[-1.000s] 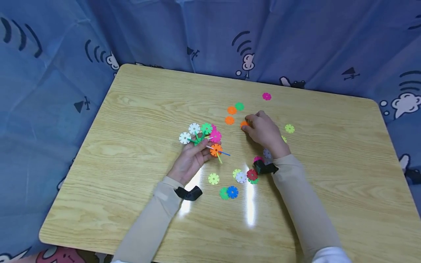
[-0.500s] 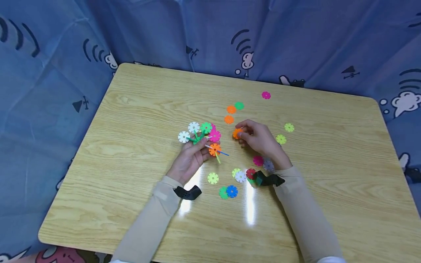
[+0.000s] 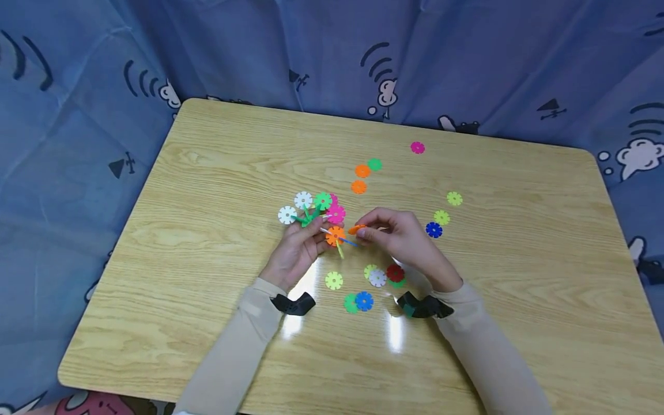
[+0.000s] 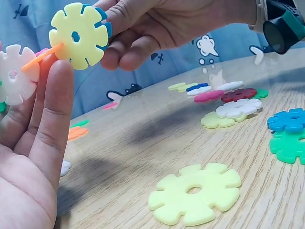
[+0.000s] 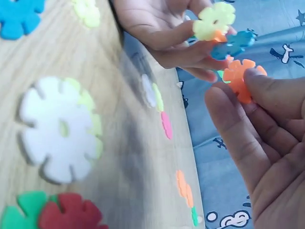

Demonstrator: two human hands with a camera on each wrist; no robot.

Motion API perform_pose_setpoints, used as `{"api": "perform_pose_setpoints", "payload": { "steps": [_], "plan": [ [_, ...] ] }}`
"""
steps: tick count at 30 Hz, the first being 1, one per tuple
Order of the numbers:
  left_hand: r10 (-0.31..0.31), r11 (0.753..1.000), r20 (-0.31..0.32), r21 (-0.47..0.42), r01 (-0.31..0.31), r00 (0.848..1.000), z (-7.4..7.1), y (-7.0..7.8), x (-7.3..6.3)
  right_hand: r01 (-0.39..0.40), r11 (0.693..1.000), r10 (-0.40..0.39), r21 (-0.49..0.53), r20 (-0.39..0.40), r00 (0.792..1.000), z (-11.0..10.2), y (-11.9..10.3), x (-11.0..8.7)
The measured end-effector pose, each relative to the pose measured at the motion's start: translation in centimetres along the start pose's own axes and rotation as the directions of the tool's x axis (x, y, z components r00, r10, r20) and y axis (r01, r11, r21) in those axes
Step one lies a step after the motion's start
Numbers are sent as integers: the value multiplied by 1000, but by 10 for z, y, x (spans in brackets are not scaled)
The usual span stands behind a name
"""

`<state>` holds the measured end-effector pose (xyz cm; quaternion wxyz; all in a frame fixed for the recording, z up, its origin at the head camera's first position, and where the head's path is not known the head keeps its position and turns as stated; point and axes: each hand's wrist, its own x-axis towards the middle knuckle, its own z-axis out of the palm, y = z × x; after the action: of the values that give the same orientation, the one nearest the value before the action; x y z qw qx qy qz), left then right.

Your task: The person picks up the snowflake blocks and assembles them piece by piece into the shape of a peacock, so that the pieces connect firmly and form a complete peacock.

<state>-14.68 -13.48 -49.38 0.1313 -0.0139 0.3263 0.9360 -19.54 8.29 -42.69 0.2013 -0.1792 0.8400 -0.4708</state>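
My left hand [image 3: 295, 253] grips a cluster of interlocked plastic snowflake discs, with its thumb over the green pieces [image 3: 310, 217]. White discs [image 3: 303, 200], a pink disc [image 3: 336, 214] and an orange disc [image 3: 335, 236] stick out of the cluster. A yellow disc [image 4: 78, 36] and a blue disc [image 5: 233, 45] stand on the side facing my right hand. My right hand [image 3: 410, 242] pinches a loose orange disc [image 5: 240, 78] between thumb and fingers, close to the blue disc; whether they touch I cannot tell. The cluster's inner joints are partly hidden by fingers.
Loose discs lie on the wooden table [image 3: 207, 242]: a yellow one [image 3: 334, 280], a blue one [image 3: 365, 301] overlapping a green, a red one [image 3: 395, 273], a dark blue one [image 3: 434, 230], orange ones [image 3: 359, 187] and a pink one [image 3: 417, 148]. A blue curtain [image 3: 332, 57] hangs behind.
My right hand has lifted the orange disc from the table and brought it left and nearer, up beside the cluster. The left hand has stayed nearly still.
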Motion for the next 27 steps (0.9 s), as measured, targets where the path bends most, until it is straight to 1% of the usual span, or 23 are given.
{"api": "perform_pose_setpoints", "payload": {
  "steps": [10, 17, 23, 27],
  "plan": [
    [-8, 999, 25, 45, 7, 1000, -1, 1, 0, 56, 998, -56, 10, -10, 998, 11, 3, 1],
    [-13, 997, 16, 75, 11, 1000, -1, 0, 1, 83, 996, -83, 12, -4, 997, 10, 5, 1],
    [-8, 995, 24, 101, 5, 1000, 0, 1, 1, 119, 993, -119, 17, 2, 993, 9, 4, 2],
    [-15, 990, 16, 138, 13, 1000, 0, 0, 2, 130, 991, -130, 26, 12, 991, 9, 4, 2]
  ]
}}
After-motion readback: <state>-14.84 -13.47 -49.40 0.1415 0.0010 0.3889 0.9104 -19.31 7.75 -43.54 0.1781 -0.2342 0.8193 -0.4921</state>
